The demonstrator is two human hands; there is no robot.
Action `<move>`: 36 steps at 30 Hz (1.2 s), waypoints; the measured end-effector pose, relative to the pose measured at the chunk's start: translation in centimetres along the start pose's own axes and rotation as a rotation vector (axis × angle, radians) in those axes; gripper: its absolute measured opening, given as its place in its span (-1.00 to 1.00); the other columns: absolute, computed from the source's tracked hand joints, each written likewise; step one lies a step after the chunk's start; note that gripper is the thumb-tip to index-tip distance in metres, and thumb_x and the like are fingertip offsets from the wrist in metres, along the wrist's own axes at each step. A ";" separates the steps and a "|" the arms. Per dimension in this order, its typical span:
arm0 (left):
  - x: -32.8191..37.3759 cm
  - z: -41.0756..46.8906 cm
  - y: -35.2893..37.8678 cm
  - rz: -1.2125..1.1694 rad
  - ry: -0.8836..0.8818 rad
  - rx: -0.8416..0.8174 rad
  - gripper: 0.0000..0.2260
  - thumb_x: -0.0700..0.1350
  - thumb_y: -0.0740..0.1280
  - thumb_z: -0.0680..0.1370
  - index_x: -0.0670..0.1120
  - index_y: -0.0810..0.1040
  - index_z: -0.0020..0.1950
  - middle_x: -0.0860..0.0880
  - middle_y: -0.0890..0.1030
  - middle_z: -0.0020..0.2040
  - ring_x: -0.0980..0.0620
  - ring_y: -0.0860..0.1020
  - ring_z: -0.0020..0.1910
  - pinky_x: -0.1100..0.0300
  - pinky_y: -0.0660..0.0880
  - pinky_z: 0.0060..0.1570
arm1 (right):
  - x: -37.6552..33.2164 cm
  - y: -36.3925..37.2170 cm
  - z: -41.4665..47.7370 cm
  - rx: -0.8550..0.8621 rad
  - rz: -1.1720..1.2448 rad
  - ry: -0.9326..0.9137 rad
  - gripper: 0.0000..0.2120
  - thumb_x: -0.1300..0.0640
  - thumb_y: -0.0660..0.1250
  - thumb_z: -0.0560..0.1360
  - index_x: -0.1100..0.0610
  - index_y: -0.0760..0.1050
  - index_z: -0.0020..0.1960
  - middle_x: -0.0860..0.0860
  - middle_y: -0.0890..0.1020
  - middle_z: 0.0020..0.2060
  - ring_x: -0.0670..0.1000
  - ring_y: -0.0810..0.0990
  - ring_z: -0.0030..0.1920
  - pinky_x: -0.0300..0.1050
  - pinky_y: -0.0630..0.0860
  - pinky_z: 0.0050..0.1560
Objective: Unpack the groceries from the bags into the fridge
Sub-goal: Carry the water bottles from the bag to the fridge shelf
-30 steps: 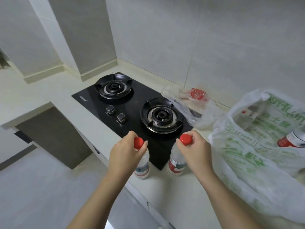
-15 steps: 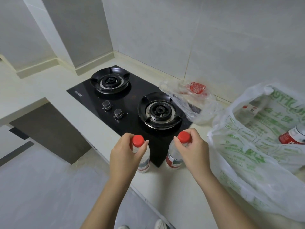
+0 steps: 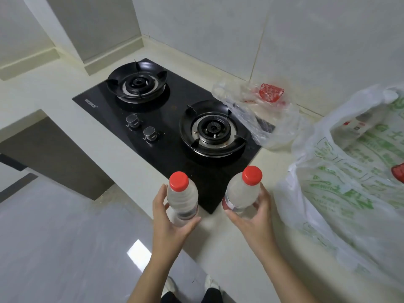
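Observation:
Two clear water bottles with red caps are lifted above the counter's front edge. My left hand grips the left bottle round its lower body. My right hand grips the right bottle low down, near its red label. A large white grocery bag with green print lies open on the counter at the right, and a red-labelled bottle shows inside it at the frame's edge. The fridge is not in view.
A black two-burner gas hob is set into the pale counter right behind the bottles. A crumpled clear plastic bag lies against the tiled wall. Grey floor and my shoes lie below left.
Both hands slid from the bottle caps down to the bodies and raised the two bottles off the counter toward me. The view tilted down and pulled back.

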State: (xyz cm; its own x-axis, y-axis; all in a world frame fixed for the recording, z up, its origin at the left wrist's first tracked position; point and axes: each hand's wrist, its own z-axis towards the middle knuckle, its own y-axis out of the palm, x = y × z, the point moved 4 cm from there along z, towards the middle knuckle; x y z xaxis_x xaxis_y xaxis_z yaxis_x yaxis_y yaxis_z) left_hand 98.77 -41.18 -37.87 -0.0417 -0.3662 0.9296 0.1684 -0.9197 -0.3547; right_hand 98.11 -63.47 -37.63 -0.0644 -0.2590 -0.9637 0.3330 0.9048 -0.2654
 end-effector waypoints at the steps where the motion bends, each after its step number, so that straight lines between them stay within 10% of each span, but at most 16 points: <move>1: -0.3 0.2 0.5 -0.026 0.001 0.002 -0.12 0.19 0.54 0.26 0.03 0.22 0.47 0.14 0.38 0.38 0.14 0.38 0.36 0.45 0.31 0.28 | 0.7 0.4 0.3 0.009 0.009 -0.001 -0.15 0.11 0.63 0.22 0.09 0.31 0.41 -0.01 0.49 0.26 0.00 0.51 0.27 0.05 0.49 0.26; 6: -2.7 1.8 2.6 -0.052 -0.008 -0.012 -0.43 -0.03 0.56 0.27 -0.12 0.45 0.21 0.05 0.57 0.01 0.09 0.58 0.02 0.24 0.57 0.00 | 3.7 2.2 2.0 0.026 -0.081 0.034 -0.53 0.33 0.60 0.21 0.41 0.45 0.01 0.08 0.52 -0.10 0.08 0.53 -0.11 0.16 0.52 0.03; 11: -5.1 1.5 3.2 0.055 -0.052 0.019 -0.65 -0.19 0.57 0.32 -0.12 0.50 0.00 0.12 0.57 -0.20 0.24 0.57 -0.14 0.46 0.48 -0.19 | 4.8 2.7 1.7 0.049 -0.150 0.061 -0.56 0.35 0.61 0.21 0.45 0.51 -0.01 0.24 0.63 -0.15 0.22 0.63 -0.09 -0.13 0.54 -0.03; 17: -4.9 1.4 3.3 0.090 -0.071 0.040 -0.79 0.02 0.46 0.32 0.09 0.45 -0.18 0.23 0.57 -0.22 0.30 0.55 -0.24 0.54 0.39 -0.31 | 5.7 2.7 1.6 -0.045 -0.096 0.158 -0.41 0.14 0.63 0.27 0.28 0.51 0.21 0.07 0.65 0.03 -0.06 0.64 0.01 -0.35 0.52 -0.03; 23: -4.8 1.7 3.1 0.069 -0.079 0.039 -0.77 0.00 0.49 0.33 0.10 0.48 -0.13 0.23 0.58 -0.20 0.24 0.58 -0.22 0.50 0.43 -0.28 | 5.3 2.9 1.7 0.050 -0.199 0.058 -0.61 0.14 0.63 0.22 0.39 0.55 -0.20 0.19 0.63 -0.31 0.15 0.65 -0.27 0.00 0.56 -0.16; 27: -4.2 1.5 2.8 -0.005 -0.182 0.059 -0.69 -0.04 0.54 0.32 -0.06 0.53 -0.04 0.15 0.60 -0.22 0.19 0.58 -0.24 0.43 0.45 -0.27 | 4.3 2.4 2.1 -0.022 -0.090 0.118 -0.61 0.29 0.62 0.25 0.24 0.57 0.02 -0.04 0.66 -0.14 -0.11 0.65 -0.14 -0.27 0.54 -0.07; 33: 1.2 2.2 0.3 -0.135 -0.184 0.145 -0.45 0.04 0.55 0.28 -0.14 0.51 0.17 -0.05 0.66 -0.03 -0.05 0.64 -0.05 0.10 0.60 -0.10 | -1.7 2.4 3.9 -0.092 0.009 -0.004 -0.58 0.35 0.60 0.26 0.45 0.49 0.00 0.07 0.58 -0.15 0.00 0.54 -0.14 0.04 0.52 -0.04; 36: 5.3 2.5 -2.1 -0.226 -0.133 0.214 -0.41 0.01 0.55 0.29 -0.11 0.48 0.25 -0.01 0.66 0.03 0.01 0.65 0.00 0.19 0.59 -0.10 | -6.1 3.0 3.9 -0.129 0.138 -0.016 -0.38 0.21 0.61 0.22 0.33 0.46 0.20 0.05 0.65 -0.01 -0.01 0.65 -0.04 -0.15 0.58 -0.04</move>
State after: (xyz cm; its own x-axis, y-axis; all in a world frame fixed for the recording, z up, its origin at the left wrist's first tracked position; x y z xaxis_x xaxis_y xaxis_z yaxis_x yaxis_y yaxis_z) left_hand 100.62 -40.88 -31.95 0.0252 -0.1221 0.9922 0.3727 -0.9198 -0.1226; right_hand 103.13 -60.50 -32.39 -0.0113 -0.1337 -0.9910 0.2146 0.9676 -0.1330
